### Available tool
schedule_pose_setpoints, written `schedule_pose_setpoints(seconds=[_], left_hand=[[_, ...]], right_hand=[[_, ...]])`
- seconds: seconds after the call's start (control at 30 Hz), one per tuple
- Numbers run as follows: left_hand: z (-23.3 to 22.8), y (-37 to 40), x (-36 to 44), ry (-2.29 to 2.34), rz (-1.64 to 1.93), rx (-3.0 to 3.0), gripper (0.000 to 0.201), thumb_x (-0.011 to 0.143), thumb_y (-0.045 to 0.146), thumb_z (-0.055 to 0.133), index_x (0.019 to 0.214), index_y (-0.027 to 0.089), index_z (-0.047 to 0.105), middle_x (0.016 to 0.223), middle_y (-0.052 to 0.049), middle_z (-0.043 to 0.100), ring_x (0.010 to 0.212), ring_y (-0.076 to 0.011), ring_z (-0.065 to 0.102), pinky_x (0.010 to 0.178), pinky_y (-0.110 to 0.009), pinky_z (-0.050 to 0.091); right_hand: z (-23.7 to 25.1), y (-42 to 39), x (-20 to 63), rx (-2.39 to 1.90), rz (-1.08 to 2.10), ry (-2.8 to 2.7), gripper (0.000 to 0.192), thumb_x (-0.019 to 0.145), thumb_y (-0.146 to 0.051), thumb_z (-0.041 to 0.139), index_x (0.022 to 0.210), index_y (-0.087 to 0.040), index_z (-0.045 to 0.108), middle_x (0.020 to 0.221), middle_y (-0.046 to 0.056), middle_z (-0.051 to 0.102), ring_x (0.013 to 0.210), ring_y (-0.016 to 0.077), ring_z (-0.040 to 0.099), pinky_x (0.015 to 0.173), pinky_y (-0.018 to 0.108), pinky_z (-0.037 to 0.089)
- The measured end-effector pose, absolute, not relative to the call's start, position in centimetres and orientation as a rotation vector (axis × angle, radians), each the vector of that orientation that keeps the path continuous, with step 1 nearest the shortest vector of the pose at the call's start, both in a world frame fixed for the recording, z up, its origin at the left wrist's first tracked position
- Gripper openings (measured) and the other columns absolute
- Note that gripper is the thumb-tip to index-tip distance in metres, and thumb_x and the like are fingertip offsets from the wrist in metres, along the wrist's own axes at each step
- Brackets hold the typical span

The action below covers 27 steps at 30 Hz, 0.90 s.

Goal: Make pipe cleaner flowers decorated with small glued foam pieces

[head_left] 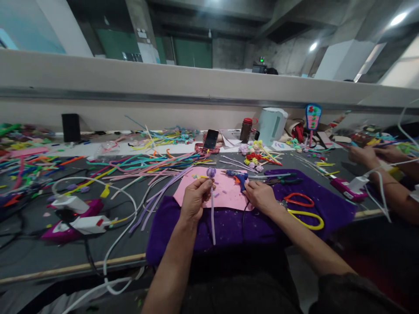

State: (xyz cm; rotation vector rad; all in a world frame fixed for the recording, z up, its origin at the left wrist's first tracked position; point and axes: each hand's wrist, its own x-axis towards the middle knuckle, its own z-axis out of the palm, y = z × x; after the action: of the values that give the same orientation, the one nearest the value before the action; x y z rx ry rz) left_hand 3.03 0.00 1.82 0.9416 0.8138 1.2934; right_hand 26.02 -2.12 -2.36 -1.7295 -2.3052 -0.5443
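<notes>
L hand (195, 198) pinches the lilac pipe-cleaner flower (211, 173) mid-frame, R hand (260, 196) grasps the glue gun (240, 178) (nozzle hot, prob.), so fingers risk a burn w/ any slip.

The left hand (195, 197) closes round the upper part of a lilac pipe-cleaner stem (213, 220), hiding that stretch. The right hand (260, 195) covers the grip of the blue glue gun (238, 176), and whether its fingers press it cannot be told. At three o'clock a co-worker's hands (371, 155) are cut off by the frame's edge, and what they hold is too small to make out. The pile of small flowers (253, 157) at one o'clock is blurred. At nine o'clock the counter (32, 253) runs out of view.
</notes>
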Motion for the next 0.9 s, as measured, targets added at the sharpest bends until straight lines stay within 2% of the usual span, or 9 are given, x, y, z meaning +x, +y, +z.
schedule_pose_setpoints(seconds=[0.23, 0.37, 0.43, 0.5, 0.57, 0.63, 0.73, 0.83, 0.9], left_hand=[[1.9, 0.0, 3.1, 0.809, 1.294, 0.938, 0.025, 0.057, 0.03, 0.072, 0.072, 0.012, 0.065, 0.058, -0.001, 0.061, 0.041, -0.0033, 0.042, 0.038, -0.016, 0.026], [1.8, -0.1, 2.9, 0.805, 1.293, 0.906, 0.027, 0.057, 0.032, 0.072, 0.074, 0.012, 0.064, 0.058, -0.001, 0.06, 0.04, -0.0026, 0.04, 0.036, -0.015, 0.024], [1.7, -0.1, 2.8, 0.791, 1.279, 0.882, 0.028, 0.057, 0.033, 0.072, 0.073, 0.012, 0.064, 0.058, -0.001, 0.06, 0.04, -0.0024, 0.04, 0.036, -0.015, 0.023], [1.7, -0.2, 2.8, 0.767, 1.257, 0.872, 0.028, 0.058, 0.033, 0.072, 0.073, 0.012, 0.063, 0.058, -0.001, 0.06, 0.04, -0.0024, 0.04, 0.036, -0.015, 0.024], [1.6, -0.3, 2.7, 0.746, 1.264, 0.867, 0.028, 0.058, 0.032, 0.072, 0.074, 0.012, 0.064, 0.058, -0.001, 0.06, 0.041, -0.0026, 0.041, 0.038, -0.015, 0.026], [1.6, -0.4, 2.7, 0.73, 1.291, 0.86, 0.027, 0.057, 0.032, 0.073, 0.074, 0.013, 0.064, 0.058, -0.001, 0.06, 0.042, -0.003, 0.042, 0.038, -0.016, 0.026], [1.6, -0.5, 2.7, 0.743, 1.329, 0.875, 0.023, 0.058, 0.031, 0.072, 0.071, 0.013, 0.064, 0.058, 0.0, 0.06, 0.04, -0.0026, 0.04, 0.038, -0.016, 0.024], [1.5, -0.6, 2.7, 0.764, 1.367, 0.929, 0.02, 0.06, 0.03, 0.071, 0.07, 0.013, 0.064, 0.057, 0.0, 0.059, 0.04, -0.002, 0.036, 0.038, -0.016, 0.022], [1.4, -0.6, 2.8, 0.772, 1.404, 0.972, 0.02, 0.061, 0.029, 0.07, 0.07, 0.013, 0.065, 0.057, 0.001, 0.058, 0.041, -0.0023, 0.035, 0.039, -0.017, 0.022]], right_hand=[[-3.1, -1.7, 25.6, -1.648, -0.55, -2.359, 0.025, 0.088, -0.026, 0.04, 0.082, -0.017, 0.062, 0.08, 0.009, 0.059, 0.075, 0.0183, 0.051, 0.066, 0.029, 0.035], [-2.8, -2.1, 25.8, -1.555, -0.452, -2.197, 0.022, 0.086, -0.029, 0.043, 0.087, -0.017, 0.062, 0.088, 0.008, 0.061, 0.079, 0.0167, 0.055, 0.066, 0.026, 0.037], [-1.9, -2.3, 25.7, -1.432, -0.304, -2.08, 0.022, 0.085, -0.032, 0.046, 0.094, -0.018, 0.06, 0.096, 0.008, 0.06, 0.082, 0.0161, 0.056, 0.067, 0.025, 0.04], [-0.5, -2.4, 25.2, -1.292, -0.095, -1.987, 0.022, 0.085, -0.031, 0.045, 0.097, -0.019, 0.059, 0.093, 0.008, 0.061, 0.08, 0.0154, 0.057, 0.068, 0.026, 0.042], [1.3, -2.1, 24.2, -1.169, 0.117, -1.941, 0.02, 0.084, -0.031, 0.046, 0.093, -0.02, 0.06, 0.08, 0.006, 0.062, 0.073, 0.0159, 0.057, 0.065, 0.027, 0.044], [2.9, -1.4, 22.9, -1.119, 0.387, -1.868, 0.018, 0.082, -0.032, 0.049, 0.088, -0.02, 0.062, 0.073, 0.004, 0.062, 0.062, 0.0142, 0.056, 0.057, 0.026, 0.044], [4.5, 0.1, 20.8, -1.042, 0.836, -1.667, 0.018, 0.076, -0.035, 0.057, 0.074, -0.017, 0.06, 0.057, 0.0, 0.057, 0.044, 0.0095, 0.049, 0.04, 0.021, 0.036], [4.5, 1.2, 19.1, -0.951, 1.051, -1.474, 0.022, 0.07, -0.036, 0.063, 0.066, -0.015, 0.057, 0.051, -0.003, 0.053, 0.039, 0.0068, 0.045, 0.036, 0.018, 0.032], [3.8, 1.4, 18.3, -0.891, 1.096, -1.397, 0.022, 0.067, -0.035, 0.066, 0.073, -0.016, 0.058, 0.055, -0.003, 0.056, 0.041, 0.0067, 0.047, 0.036, 0.017, 0.033]])
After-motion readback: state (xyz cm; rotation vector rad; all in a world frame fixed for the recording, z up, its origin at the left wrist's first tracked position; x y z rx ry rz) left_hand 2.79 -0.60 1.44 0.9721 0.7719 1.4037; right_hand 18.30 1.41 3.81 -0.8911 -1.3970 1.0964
